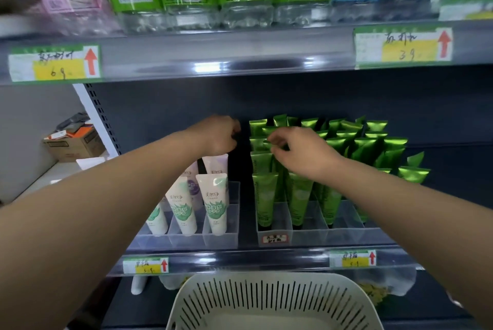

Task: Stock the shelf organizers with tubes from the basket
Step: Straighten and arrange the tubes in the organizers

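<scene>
My right hand [304,152] reaches over the right clear organizer [346,225], which is packed with several upright green tubes [265,196]. Its thumb and fingers pinch the crimped top of one green tube [268,131] in the back left rows. My left hand [220,136] hovers at the back of the shelf above the left clear organizer [229,239], fingers curled, with nothing visible in its grip. That organizer holds a few white tubes [214,204] with green prints and pale purple ones behind. The white slotted basket [274,300] sits below the shelf edge; no tubes show in it.
A dark gap separates the two organizers. Price tags [145,265] line the shelf rail. The upper shelf [240,49] carries bottles with green, blue and pink labels. A cardboard box [76,143] stands on a ledge at the left. Bagged goods lie on the lower shelf.
</scene>
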The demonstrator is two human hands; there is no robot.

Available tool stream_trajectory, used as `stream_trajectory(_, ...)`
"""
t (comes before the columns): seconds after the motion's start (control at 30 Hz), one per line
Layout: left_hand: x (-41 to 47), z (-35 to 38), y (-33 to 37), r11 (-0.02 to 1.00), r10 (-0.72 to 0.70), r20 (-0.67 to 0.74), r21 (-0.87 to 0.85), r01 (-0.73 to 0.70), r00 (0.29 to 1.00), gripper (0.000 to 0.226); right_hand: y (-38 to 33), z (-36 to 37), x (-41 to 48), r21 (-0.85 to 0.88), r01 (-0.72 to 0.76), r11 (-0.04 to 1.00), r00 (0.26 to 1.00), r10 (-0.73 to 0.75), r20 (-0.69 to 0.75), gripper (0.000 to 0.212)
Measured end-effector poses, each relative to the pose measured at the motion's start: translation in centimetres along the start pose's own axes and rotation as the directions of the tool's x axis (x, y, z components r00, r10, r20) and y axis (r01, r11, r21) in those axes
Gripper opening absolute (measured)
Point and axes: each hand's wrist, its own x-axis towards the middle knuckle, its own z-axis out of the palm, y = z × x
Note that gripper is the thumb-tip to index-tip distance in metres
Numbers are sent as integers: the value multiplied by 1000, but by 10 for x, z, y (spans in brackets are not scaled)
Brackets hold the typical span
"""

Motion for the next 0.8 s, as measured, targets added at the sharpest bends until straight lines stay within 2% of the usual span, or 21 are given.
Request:
stream_trajectory(0.17,21,10,11,997,46,-39,-58,-48,998,38,19,-6,22,-76,-15,997,1000,15,-1,32)
stream_trajectory(0.4,47,21,15,997,81,-89,23,-80,993,31,37,2,64,-171,-5,985,1000,5,-2,32)
stream_trajectory(0.8,106,40,-1,998,32,-178,54,-23,984,19,61,29,122,-174,-62,983,997,68,24,32)
